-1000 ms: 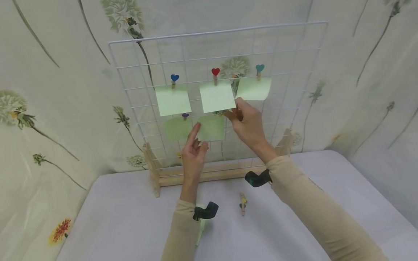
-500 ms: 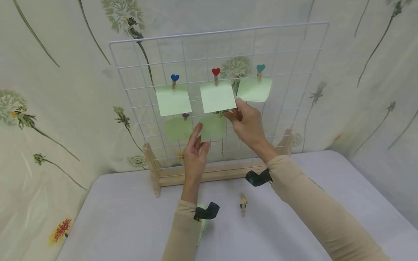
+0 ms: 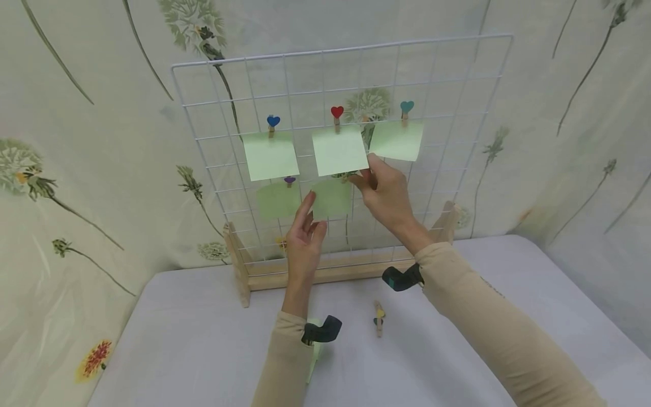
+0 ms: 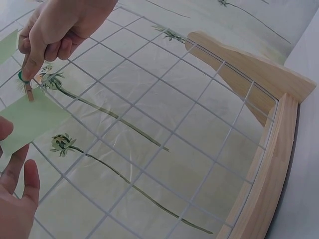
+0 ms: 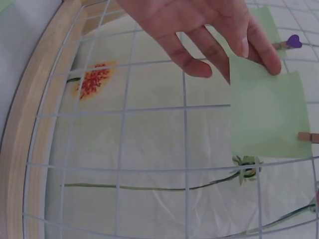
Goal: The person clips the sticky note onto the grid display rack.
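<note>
In the head view, my right hand [image 3: 386, 189] reaches up to the wire grid [image 3: 325, 90] and pinches a small wooden clothespin [image 4: 30, 93] with a green top, seen in the left wrist view. The clothespin sits at the upper edge of a pale green paper note [image 3: 333, 199]. My left hand [image 3: 303, 243] holds that note at its left edge, one finger in front of the paper and another behind, its other fingers loosely bent. Partly over the hands' work hangs a note [image 3: 339, 151] under a red heart clothespin [image 3: 337, 112].
More notes hang by a blue heart clothespin [image 3: 273, 121], a teal one [image 3: 406, 106] and a purple one [image 3: 289, 180]. The grid stands in a wooden base [image 3: 356, 273]. Loose clothespins [image 3: 378, 321] lie on the white table [image 3: 168, 339]; green paper [image 3: 314, 359] lies beside my left forearm.
My left hand and the note it holds have shifted very slightly right since a second ago. My right hand stays in place at the clothespin.
</note>
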Motion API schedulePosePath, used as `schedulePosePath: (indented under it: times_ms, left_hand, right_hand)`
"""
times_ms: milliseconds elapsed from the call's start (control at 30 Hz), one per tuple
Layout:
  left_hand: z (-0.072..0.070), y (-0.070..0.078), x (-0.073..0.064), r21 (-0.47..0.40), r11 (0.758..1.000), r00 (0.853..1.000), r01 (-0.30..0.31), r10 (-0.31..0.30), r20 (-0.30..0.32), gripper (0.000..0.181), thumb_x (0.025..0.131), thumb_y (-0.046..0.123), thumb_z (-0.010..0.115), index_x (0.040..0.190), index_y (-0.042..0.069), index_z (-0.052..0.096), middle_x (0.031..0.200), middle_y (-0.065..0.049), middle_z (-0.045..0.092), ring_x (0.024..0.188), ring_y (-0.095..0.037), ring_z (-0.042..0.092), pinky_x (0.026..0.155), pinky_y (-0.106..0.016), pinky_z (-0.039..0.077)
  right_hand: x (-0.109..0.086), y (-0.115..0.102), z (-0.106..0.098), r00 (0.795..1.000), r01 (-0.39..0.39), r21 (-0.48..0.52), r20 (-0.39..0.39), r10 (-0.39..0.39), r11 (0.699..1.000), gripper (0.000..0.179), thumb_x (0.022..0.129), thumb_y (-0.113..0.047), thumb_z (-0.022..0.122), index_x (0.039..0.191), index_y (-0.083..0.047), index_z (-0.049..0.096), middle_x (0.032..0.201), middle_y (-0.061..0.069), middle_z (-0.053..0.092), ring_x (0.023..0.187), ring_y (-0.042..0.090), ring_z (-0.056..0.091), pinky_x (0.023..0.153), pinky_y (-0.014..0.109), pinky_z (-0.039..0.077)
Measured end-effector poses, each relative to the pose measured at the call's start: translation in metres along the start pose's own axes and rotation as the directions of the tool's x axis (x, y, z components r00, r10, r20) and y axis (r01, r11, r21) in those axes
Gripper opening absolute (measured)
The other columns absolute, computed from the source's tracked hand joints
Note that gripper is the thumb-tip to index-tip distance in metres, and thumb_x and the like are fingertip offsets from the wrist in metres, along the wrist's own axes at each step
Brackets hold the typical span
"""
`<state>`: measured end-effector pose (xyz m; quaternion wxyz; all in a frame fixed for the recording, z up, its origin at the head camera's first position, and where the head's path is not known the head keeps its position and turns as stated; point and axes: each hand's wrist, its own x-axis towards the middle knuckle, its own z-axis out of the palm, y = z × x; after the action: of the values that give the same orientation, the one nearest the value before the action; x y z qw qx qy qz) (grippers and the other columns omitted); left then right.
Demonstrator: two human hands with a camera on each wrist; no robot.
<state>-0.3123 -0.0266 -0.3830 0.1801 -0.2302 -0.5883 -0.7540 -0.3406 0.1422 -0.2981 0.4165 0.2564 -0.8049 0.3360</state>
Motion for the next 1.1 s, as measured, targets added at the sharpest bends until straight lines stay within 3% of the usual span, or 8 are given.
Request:
schedulePosePath:
  times_ms: [100,367,967,1100]
  left_hand:
    - [0.0021,0.0082,-0.0018,0.010,1.000,1.000,0.011,-0.012,0.003,0.055,0.092,-0.002,0.052,0.144,0.009,0.037,0.151,-0.001,0.036,0.140,-0.018,0.032,0.111,-0.046,0.033]
    - [0.0024,0.0094,-0.0024,0.014,0.999,0.999,0.035,-0.035,0.001,0.055,0.093,-0.003,0.052,0.144,0.010,0.038,0.151,0.001,0.037,0.139,-0.020,0.034,0.111,-0.045,0.033]
    - [0.0035,0.0107,-0.0031,0.017,0.999,1.000,0.028,-0.028,0.006,0.055,0.093,-0.002,0.052,0.144,0.008,0.037,0.151,-0.001,0.036,0.138,-0.024,0.036,0.109,-0.046,0.035]
    - [0.0032,0.0098,-0.0034,0.013,0.999,0.999,0.036,-0.036,0.005,0.054,0.093,-0.002,0.052,0.144,0.007,0.037,0.152,-0.002,0.036,0.137,-0.024,0.037,0.108,-0.042,0.037]
  right_hand:
    - [0.0002,-0.0005,0.0004,1.000,-0.003,0.007,0.003,0.003,1.000,0.017,0.083,-0.007,0.070,0.093,-0.002,0.057,0.062,0.006,0.043,0.052,0.013,0.033,0.051,0.022,0.026]
    - [-0.0001,-0.0017,0.0036,1.000,-0.009,0.025,0.027,0.008,1.000,0.029,0.085,-0.008,0.068,0.113,-0.005,0.062,0.067,0.006,0.050,0.053,0.013,0.036,0.051,0.020,0.028]
    - [-0.0011,-0.0014,0.0059,1.000,0.022,0.022,0.009,-0.022,1.000,0.031,0.085,-0.010,0.068,0.115,-0.006,0.062,0.068,0.006,0.051,0.054,0.012,0.036,0.051,0.020,0.029]
    - [-0.0019,-0.0012,0.0071,0.999,0.035,0.017,0.009,-0.035,0.999,0.029,0.086,-0.010,0.068,0.113,-0.005,0.062,0.066,0.006,0.050,0.053,0.012,0.036,0.051,0.020,0.030]
